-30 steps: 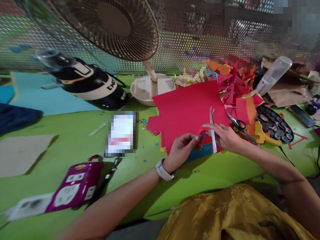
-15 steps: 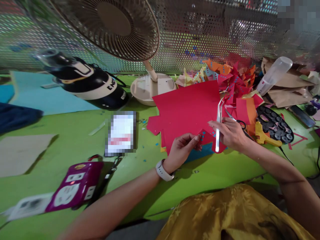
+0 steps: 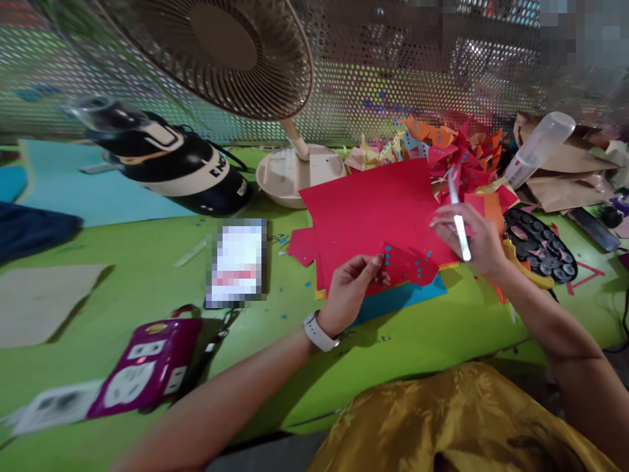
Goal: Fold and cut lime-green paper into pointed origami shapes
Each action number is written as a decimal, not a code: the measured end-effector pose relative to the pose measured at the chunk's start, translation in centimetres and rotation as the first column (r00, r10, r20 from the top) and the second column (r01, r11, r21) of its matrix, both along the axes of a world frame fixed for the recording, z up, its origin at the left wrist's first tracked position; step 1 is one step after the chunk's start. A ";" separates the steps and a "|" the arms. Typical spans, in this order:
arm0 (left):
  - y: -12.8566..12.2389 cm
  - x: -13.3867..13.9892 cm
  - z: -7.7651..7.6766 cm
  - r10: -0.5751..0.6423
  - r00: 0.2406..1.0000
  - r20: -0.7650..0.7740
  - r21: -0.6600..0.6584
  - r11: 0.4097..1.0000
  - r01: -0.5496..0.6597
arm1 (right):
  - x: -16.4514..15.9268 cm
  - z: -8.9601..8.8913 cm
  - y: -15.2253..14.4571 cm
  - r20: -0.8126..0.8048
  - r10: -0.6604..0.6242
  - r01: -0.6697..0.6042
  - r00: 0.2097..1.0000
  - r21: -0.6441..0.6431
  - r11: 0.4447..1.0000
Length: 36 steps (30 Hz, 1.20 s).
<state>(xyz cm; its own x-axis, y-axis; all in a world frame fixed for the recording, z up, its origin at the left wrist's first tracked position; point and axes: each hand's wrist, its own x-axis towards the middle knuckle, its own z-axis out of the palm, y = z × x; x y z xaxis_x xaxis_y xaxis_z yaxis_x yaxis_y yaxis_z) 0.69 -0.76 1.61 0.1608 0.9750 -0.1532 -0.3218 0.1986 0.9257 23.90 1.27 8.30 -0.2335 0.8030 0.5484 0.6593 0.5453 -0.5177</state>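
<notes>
My left hand (image 3: 350, 288) pinches the left edge of a small piece of red paper (image 3: 405, 263) that carries several tiny blue squares. The piece is just above a large red sheet (image 3: 368, 213) on the green table, with a blue sheet (image 3: 400, 301) peeking out below. My right hand (image 3: 479, 239) is closed around silver tweezers (image 3: 461, 236), smeared by motion, their tips up towards a heap of paper scraps (image 3: 459, 151). Whether the tips hold anything, I cannot tell.
Behind the sheets stands a fan (image 3: 295, 174); left of it is a black bottle (image 3: 191, 174). A phone (image 3: 238, 262) and a purple pouch (image 3: 147, 360) lie to the left. A black palette (image 3: 553, 259) and a yellow glue gun (image 3: 528, 272) are on the right.
My right hand has moved right and away from the red paper piece with the tweezers. My left hand has shifted slightly left, and more of the piece shows.
</notes>
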 end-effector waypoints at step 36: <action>-1.3 0.2 0.6 -0.168 0.976 -0.141 0.079 0.981 0.180 | -1.9 -2.6 -1.4 0.675 0.070 -0.370 0.735 0.313 0.875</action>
<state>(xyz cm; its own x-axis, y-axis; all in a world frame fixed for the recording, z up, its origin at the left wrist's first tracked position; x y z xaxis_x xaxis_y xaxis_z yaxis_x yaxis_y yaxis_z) 0.84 -2.08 2.25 0.3131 0.9447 -0.0972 -0.1630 0.1542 0.9745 22.03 -0.17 5.66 -0.7806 0.4230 0.4602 0.5767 0.7714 0.2691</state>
